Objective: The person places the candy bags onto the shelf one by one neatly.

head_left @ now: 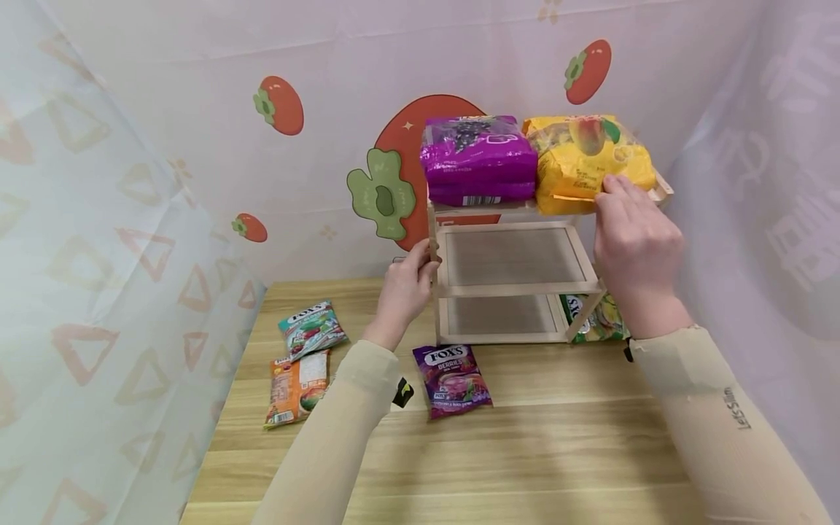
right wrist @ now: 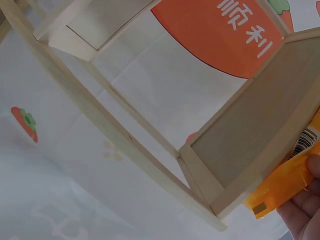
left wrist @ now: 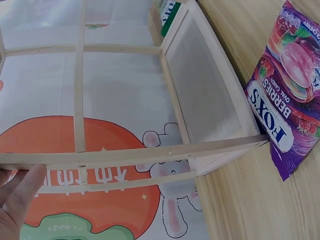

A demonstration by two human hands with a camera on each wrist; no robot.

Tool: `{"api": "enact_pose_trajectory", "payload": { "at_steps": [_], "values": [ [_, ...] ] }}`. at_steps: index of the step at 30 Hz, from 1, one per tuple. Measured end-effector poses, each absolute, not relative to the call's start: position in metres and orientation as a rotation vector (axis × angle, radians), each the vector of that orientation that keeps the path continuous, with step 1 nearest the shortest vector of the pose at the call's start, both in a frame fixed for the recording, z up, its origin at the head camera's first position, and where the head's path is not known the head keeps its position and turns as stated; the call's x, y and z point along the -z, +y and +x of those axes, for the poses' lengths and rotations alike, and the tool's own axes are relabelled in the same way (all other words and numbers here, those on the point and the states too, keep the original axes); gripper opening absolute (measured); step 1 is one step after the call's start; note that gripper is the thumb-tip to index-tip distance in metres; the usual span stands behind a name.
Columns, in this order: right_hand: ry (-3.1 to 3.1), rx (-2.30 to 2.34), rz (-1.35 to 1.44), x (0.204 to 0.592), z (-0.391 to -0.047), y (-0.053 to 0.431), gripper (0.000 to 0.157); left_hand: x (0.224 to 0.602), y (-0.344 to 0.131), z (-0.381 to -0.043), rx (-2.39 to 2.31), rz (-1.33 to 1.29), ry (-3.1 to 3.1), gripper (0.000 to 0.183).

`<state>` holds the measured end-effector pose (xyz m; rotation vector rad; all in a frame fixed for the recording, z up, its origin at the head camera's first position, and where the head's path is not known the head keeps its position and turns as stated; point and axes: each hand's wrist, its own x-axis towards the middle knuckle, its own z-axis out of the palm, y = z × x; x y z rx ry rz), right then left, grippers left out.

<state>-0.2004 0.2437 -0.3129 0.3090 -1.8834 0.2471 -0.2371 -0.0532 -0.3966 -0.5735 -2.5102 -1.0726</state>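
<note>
A wooden rack (head_left: pixel 518 291) with several shelves stands at the back of the table. My left hand (head_left: pixel 405 290) grips its left upright; in the left wrist view the fingers (left wrist: pixel 25 192) lie against that bar. On the top shelf, a yellow candy bag (head_left: pixel 580 164) with a mango picture sits at the right, its front hanging a little over the edge. My right hand (head_left: pixel 638 244) pinches the bag's lower front, and the right wrist view shows the orange-yellow wrapper (right wrist: pixel 280 190) between thumb and fingers. Beside it on the left rests a purple grape candy bag (head_left: pixel 479 164).
A purple Fox's Berries bag (head_left: pixel 453 380) lies before the rack. A green bag (head_left: pixel 600 321) is partly hidden at its lower right. Left of the rack, a teal Fox's bag (head_left: pixel 311 329) overlaps an orange bag (head_left: pixel 297 390). Printed cloth hangs behind and at both sides.
</note>
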Motion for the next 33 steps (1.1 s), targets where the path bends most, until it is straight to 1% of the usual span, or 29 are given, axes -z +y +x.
{"api": "enact_pose_trajectory", "payload": {
  "at_steps": [4,14,23,33],
  "values": [
    [-1.907,-0.248,0.309,0.313,-0.203,0.246,0.023,0.398,-0.053,-0.237,1.076,-0.582,-2.5,0.031],
    [-1.792,-0.355,0.39,0.317,-0.198,0.246,0.014,0.4,-0.055,-0.238,1.057,-0.583,-2.493,0.033],
    [-1.731,-0.4,0.423,0.319,-0.184,0.251,0.02,0.399,-0.053,-0.238,1.08,-0.578,-2.491,0.034],
    [-1.742,-0.414,0.396,0.329,-0.179,0.265,0.026,0.399,-0.054,-0.238,1.075,-0.568,-2.513,0.035]
  ]
}}
